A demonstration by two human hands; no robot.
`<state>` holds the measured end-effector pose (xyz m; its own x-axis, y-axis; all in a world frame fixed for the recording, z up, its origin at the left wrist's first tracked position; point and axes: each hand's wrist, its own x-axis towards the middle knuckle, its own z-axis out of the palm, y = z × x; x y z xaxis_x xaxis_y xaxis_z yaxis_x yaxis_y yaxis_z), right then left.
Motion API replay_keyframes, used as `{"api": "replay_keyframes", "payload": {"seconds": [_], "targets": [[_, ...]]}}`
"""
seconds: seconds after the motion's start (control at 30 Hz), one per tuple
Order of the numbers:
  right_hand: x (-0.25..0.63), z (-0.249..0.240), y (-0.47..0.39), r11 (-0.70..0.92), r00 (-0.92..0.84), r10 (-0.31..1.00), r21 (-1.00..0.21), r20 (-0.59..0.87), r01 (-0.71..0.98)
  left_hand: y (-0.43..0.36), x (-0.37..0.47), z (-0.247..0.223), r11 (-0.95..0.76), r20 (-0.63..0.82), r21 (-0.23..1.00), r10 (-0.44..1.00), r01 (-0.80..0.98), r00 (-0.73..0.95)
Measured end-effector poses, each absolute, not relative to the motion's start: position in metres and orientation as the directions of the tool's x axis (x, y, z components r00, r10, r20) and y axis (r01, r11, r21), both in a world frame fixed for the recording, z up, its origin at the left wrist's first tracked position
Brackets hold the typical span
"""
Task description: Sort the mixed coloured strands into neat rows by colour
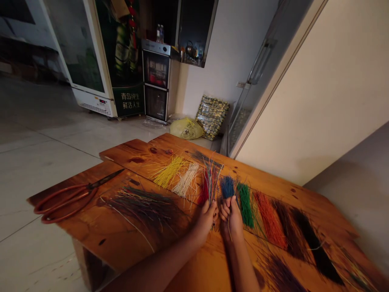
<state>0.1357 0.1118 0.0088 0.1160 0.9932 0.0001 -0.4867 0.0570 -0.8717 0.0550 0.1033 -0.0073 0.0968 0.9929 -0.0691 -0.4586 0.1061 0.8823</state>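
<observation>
My left hand [206,219] is closed around an upright bundle of thin mixed-colour wires [212,178], whose ends fan out above the fist. Close beside it, my right hand [235,219] pinches one thin yellowish wire [229,229] between thumb and fingers. Just beyond the hands lie sorted wire piles: yellow [170,172], white [186,180], red [203,191] and blue [227,185]. Farther right are green wires [246,205], orange-red wires [270,219], brown wires [291,231] and black wires [317,247]. A tangled mixed pile [146,207] spreads left of my left forearm.
Large red-handled scissors [65,199] lie at the left end of the wooden table [194,263]. Dark purplish wires [281,273] rest near the front right. Behind stand a glass-door fridge [91,99], a small cabinet [156,81] and a yellow bag [186,129].
</observation>
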Motion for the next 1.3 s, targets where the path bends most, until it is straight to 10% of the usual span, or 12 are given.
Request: {"api": "replay_keyframes", "payload": {"seconds": [1.3], "targets": [[0.136,0.0,0.113,-0.033,0.087,0.992,-0.868,-0.087,-0.495,0.101,0.051,-0.002,0.165,-0.119,0.875,0.985,-0.456,0.127]]}}
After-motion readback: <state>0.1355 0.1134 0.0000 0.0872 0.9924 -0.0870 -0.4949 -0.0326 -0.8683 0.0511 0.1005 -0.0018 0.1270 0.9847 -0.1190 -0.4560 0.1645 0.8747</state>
